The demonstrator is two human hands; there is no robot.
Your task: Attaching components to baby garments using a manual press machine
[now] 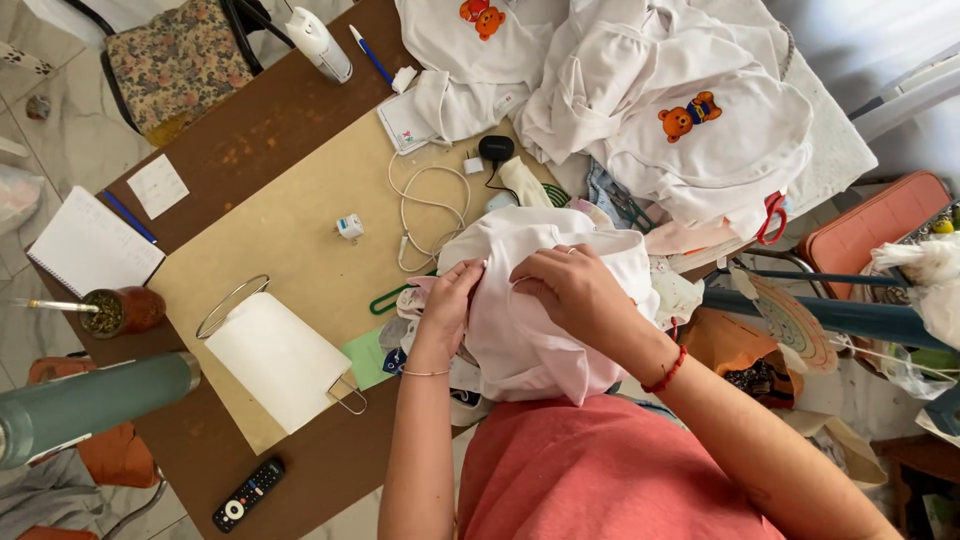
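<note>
A pale pink and white garment [545,340] lies bunched at the near edge of the brown table [270,130], in front of my body. My left hand [450,300] pinches the fabric at its left side, fingers closed on the cloth. My right hand [570,285] presses and grips the same garment from above, just right of the left hand. A red cord bracelet sits on my right wrist and a thin bracelet on my left. What lies under the garment is hidden.
White garments with orange bear prints [700,130] pile up at the far right. A white cable [425,215], charger plug [350,227], red-handled scissors [772,220], white lampshade [275,355], green flask [90,400], remote [248,493], notebook [92,245] and cup [122,311] surround the beige board [290,230].
</note>
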